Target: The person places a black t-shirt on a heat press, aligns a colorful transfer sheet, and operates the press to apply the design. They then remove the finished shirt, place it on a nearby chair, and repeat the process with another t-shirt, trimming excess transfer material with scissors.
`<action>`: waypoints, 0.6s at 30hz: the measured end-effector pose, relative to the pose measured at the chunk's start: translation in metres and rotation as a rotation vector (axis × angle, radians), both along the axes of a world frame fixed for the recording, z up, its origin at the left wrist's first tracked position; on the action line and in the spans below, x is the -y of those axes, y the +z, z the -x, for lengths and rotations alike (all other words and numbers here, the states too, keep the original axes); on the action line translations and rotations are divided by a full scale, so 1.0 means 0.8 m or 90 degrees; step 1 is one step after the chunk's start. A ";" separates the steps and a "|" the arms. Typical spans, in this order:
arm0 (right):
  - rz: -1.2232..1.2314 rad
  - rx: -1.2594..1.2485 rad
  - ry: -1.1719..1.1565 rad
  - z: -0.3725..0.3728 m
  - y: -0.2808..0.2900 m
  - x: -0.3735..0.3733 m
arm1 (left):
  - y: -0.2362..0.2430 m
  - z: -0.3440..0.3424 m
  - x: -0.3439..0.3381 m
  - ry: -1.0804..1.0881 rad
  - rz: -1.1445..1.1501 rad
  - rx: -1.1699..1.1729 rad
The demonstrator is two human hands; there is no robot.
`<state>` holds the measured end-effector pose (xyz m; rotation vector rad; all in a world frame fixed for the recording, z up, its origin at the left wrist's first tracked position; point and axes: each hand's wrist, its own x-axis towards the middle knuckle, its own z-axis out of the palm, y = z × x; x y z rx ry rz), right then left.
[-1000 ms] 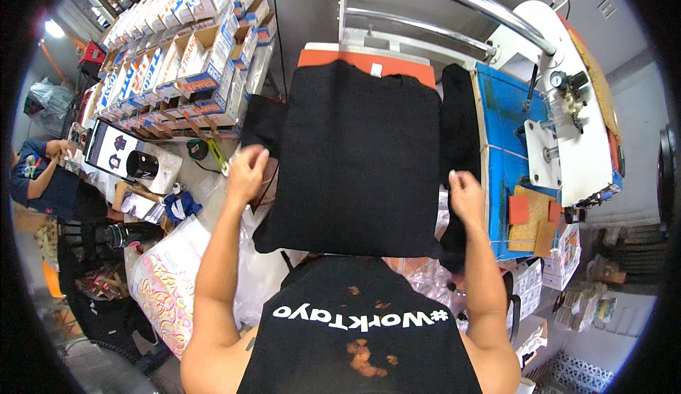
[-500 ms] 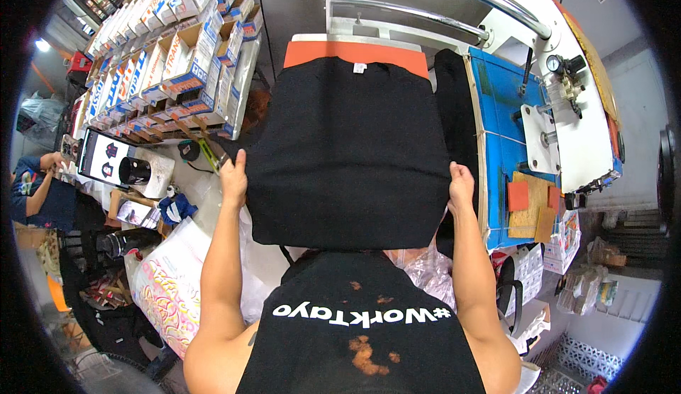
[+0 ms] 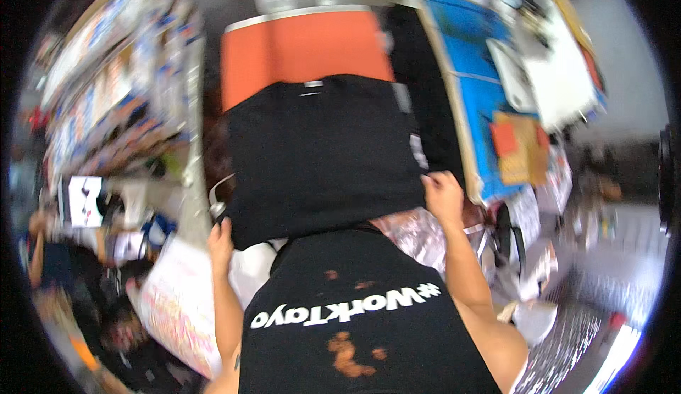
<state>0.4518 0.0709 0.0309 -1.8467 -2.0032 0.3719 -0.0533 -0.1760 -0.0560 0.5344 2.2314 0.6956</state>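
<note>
A black T-shirt (image 3: 319, 156) lies over an orange pad (image 3: 305, 43), its collar with a small white label toward the far side. The shirt's near edge hangs in front of my body. My left hand (image 3: 221, 236) is closed at the shirt's near left corner. On the near right side, my right hand (image 3: 444, 194) pinches the cloth between thumb and fingers. Both hands are slightly blurred. Past the shirt's collar a wide strip of the orange pad is uncovered.
Right of the pad are a black cloth strip (image 3: 425, 96) and a blue board (image 3: 468, 75) with small orange and tan pieces. Stacked cartons (image 3: 120, 82) fill the left. A white printed bag (image 3: 181, 302) lies lower left. Another person's arm (image 3: 37, 252) shows at far left.
The shirt has come toward me with both hands, baring much more of the orange pad beyond the collar. The view has also shifted and is blurred.
</note>
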 end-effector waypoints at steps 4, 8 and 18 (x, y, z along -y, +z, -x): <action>-0.160 -0.020 -0.043 -0.053 0.066 -0.043 | 0.027 0.066 0.019 -0.393 0.116 -0.130; -0.249 0.292 -0.213 -0.138 0.109 -0.141 | 0.052 0.090 -0.033 -0.188 0.057 -0.236; -0.078 -0.307 0.064 0.057 0.108 -0.050 | 0.210 -0.150 -0.233 -0.453 -0.603 -0.122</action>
